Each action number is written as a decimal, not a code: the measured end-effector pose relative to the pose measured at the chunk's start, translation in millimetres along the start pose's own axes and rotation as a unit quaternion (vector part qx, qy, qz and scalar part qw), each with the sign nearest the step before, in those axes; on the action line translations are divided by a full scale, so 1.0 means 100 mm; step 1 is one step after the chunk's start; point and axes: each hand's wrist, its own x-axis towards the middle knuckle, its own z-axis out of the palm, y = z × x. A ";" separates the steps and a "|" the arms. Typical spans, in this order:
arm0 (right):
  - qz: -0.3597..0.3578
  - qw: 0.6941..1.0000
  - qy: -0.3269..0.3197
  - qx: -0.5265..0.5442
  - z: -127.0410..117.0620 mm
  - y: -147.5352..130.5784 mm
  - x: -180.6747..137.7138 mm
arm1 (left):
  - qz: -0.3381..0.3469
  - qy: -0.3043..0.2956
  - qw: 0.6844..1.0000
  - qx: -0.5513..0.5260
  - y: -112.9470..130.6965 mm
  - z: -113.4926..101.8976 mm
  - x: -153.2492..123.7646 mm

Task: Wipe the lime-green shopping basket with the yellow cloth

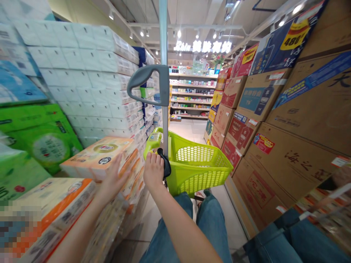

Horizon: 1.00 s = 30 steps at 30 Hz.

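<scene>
My right hand [154, 170] is closed on the near left rim of a lime-green shopping basket [201, 175], beside a black handle [165, 163]. The basket has perforated sides, and its visible inside shows nothing lying in it. A metal pole with a grey loop grip [163, 86] rises upright at its left end. My left hand [118, 173] is open, fingers stretched out and slightly blurred, at the side of an orange-and-white tissue pack [102, 153]. That pack tops a stack of similar packs. Whether the fingertips press on it is hard to tell.
White tissue packs [90, 80] form a tall stack at left, with green packs [41, 135] before it. Cardboard cartons [298, 146] line the right side. The tiled aisle [189, 126] leads to stocked shelves [192, 93]. My jeans-clad legs [211, 223] are just behind the basket.
</scene>
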 end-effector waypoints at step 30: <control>0.117 0.975 -0.018 0.188 -0.25 2.36 -0.68 | 0.203 -0.131 0.952 0.189 0.18 0.89 0.02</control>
